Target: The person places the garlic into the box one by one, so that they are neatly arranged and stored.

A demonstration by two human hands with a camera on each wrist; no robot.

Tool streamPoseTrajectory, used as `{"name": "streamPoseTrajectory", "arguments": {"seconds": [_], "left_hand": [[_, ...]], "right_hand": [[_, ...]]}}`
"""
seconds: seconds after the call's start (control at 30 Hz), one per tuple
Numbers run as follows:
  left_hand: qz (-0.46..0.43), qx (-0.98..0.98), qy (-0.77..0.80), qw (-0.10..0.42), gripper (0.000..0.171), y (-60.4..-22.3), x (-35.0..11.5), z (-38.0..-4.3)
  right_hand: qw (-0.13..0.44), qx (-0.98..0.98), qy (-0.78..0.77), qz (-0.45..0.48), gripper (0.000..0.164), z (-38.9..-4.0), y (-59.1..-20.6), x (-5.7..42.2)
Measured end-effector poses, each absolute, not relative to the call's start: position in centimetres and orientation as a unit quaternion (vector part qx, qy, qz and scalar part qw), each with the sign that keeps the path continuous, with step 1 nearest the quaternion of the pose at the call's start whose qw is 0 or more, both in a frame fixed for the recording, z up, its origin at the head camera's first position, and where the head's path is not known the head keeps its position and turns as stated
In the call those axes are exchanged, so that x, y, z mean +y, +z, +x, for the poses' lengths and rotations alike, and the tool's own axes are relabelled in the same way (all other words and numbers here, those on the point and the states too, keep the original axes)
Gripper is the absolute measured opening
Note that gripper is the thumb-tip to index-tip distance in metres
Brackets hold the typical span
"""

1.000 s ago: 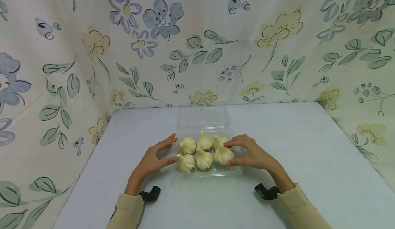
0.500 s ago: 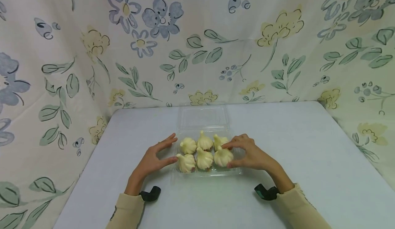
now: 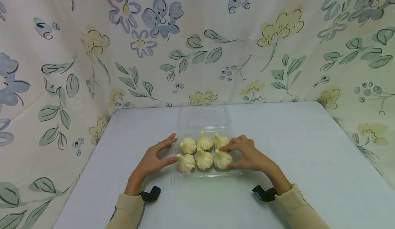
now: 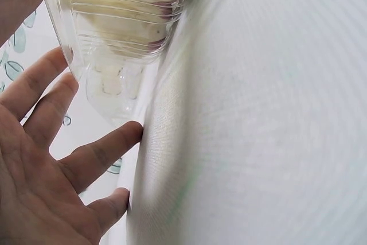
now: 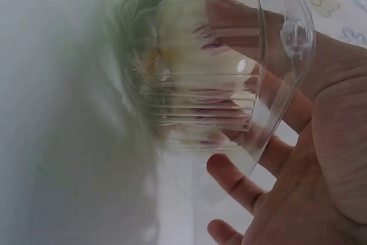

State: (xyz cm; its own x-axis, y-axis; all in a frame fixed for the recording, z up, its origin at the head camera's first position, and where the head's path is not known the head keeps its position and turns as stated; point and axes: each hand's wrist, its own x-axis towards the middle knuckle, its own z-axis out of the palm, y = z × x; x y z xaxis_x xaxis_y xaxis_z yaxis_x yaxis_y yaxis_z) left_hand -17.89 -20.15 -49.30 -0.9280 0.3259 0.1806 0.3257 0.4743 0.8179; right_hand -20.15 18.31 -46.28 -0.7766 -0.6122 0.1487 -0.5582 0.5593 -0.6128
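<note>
A clear plastic clamshell box (image 3: 207, 175) holds several pale garlic bulbs in two rows. My right hand (image 3: 249, 155) reaches over the box's right side, with thumb and forefinger around the front right garlic bulb (image 3: 221, 161). Through the clear wall in the right wrist view, the thumb (image 5: 232, 21) lies inside against that bulb. At the box's left side is my left hand (image 3: 155, 158), fingers spread and fairly straight, thumb close by the front left bulb (image 3: 186, 163). In the left wrist view the fingertips (image 4: 67, 84) are right at the box's rim.
The box's hinged lid (image 3: 203, 118) lies folded back toward the table's far edge. A white cloth covers the table (image 3: 287, 136). A flower-printed curtain (image 3: 191, 74) hangs behind it and along both sides.
My right hand has shifted slightly left and down with the front right bulb, which now sits lower and apart from the bulb behind it. The left hand stays still.
</note>
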Motion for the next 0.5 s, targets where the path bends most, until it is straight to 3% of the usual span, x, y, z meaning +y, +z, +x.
{"name": "streamPoseTrajectory", "arguments": {"seconds": [0.5], "left_hand": [[0.193,0.858,0.476,-0.004,0.070,-49.28,-20.14,-17.90]], "right_hand": [[0.060,0.888,-0.320,-0.325,0.056,-20.01,-46.16,17.68]]}}
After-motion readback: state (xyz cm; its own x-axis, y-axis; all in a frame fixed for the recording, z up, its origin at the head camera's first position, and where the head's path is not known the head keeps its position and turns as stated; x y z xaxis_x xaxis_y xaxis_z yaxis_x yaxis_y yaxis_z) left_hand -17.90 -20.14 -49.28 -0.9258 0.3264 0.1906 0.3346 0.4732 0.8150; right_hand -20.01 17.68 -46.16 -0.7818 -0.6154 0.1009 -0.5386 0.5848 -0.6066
